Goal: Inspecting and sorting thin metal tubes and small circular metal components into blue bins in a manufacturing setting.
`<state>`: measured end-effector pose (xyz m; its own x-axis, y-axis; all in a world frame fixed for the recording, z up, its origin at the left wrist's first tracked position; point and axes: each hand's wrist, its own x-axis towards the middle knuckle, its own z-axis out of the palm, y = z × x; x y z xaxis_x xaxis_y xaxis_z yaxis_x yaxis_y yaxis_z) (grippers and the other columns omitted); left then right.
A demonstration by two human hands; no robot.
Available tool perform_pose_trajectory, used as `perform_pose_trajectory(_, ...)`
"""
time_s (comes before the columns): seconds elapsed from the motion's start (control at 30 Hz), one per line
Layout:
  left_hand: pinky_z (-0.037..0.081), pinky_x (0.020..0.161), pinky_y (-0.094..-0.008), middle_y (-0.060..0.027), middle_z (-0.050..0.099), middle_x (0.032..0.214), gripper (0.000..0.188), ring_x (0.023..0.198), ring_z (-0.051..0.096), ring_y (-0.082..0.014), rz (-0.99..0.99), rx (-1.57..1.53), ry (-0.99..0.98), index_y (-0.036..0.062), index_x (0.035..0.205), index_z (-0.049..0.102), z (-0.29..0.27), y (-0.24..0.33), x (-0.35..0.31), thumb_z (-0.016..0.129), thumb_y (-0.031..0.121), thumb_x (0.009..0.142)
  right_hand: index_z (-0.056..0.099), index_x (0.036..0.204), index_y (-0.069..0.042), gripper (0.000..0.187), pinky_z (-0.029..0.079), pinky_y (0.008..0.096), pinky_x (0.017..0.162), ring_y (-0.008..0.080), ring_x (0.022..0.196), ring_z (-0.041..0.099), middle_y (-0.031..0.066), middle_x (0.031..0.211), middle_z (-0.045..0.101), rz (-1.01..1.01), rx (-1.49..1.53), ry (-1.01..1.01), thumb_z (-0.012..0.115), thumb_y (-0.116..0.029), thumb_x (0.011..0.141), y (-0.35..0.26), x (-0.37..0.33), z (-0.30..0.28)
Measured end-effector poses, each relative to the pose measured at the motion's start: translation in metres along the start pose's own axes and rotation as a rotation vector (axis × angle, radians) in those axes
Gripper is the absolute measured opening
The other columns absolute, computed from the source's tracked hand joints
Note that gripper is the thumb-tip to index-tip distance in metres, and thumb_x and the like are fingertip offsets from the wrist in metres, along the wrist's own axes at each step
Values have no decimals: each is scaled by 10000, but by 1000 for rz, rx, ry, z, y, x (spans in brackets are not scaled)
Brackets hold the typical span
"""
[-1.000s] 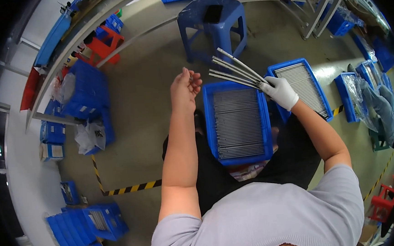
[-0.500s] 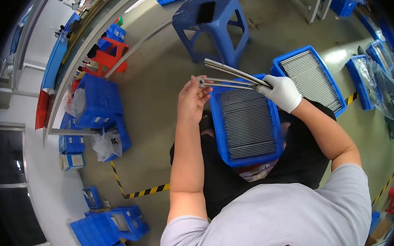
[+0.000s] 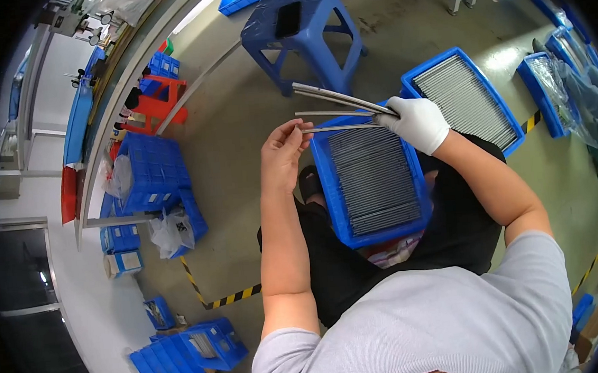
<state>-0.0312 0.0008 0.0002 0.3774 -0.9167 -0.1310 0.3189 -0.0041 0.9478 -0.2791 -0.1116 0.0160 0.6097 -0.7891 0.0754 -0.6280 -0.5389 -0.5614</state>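
Observation:
My right hand [image 3: 419, 124], in a white glove, is closed round one end of several thin metal rods [image 3: 338, 97], which fan out to the left. My bare left hand [image 3: 284, 153] has its thumb and fingers pinched at the far end of the lowest rod [image 3: 340, 127]. The small metal ring seen there half a second ago is now hidden by the fingers. Below the rods, a blue bin [image 3: 340, 215] stands between my knees, holding a layer of similar rods [image 3: 375, 181] laid side by side.
A second blue bin [image 3: 513, 145] of rods stands at the right. Ahead is a blue plastic stool [image 3: 316, 36] with a black phone-like slab [image 3: 288, 20] on it. Stacked blue crates [image 3: 156, 172] and a red stool [image 3: 168, 102] are at the left, by a workbench.
My left hand has turned slightly, and the ring at its fingertips is out of sight. The held rods have spread apart at their left ends. The whole view has shifted a little.

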Motion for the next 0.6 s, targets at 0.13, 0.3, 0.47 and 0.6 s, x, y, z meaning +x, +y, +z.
perform_pose_trajectory(0.13,487,751,-271,-108,677,955,191,809,632,-161,-20,24,-20,-5,1047,628,-5,1,-1,617,133,914,607,802,-53,337,505,391,564,304,590,626,128,652,626,-86,-71,109,610,-383,870,0,-3,1)
perform_pose_trajectory(0.3,493,794,-289,-117,676,952,221,854,641,-178,-84,105,-42,-18,1068,618,-14,2,0,626,133,906,603,792,-62,290,496,372,526,279,563,615,101,634,610,-160,-158,185,633,-344,854,-1,-5,2)
perform_pose_trajectory(0.47,489,817,-288,-123,675,967,246,885,645,-185,24,108,-136,-27,1107,608,-3,1,-5,624,102,897,610,808,-66,340,499,395,550,308,585,624,129,651,624,-28,16,-4,595,-398,877,-7,-2,4)
perform_pose_trajectory(0.6,498,800,-290,-123,679,946,243,878,655,-190,-6,77,-166,-27,1097,613,-1,3,-5,632,98,889,611,815,-67,342,499,392,548,307,589,626,128,643,622,-77,-36,70,591,-403,880,-8,-4,7)
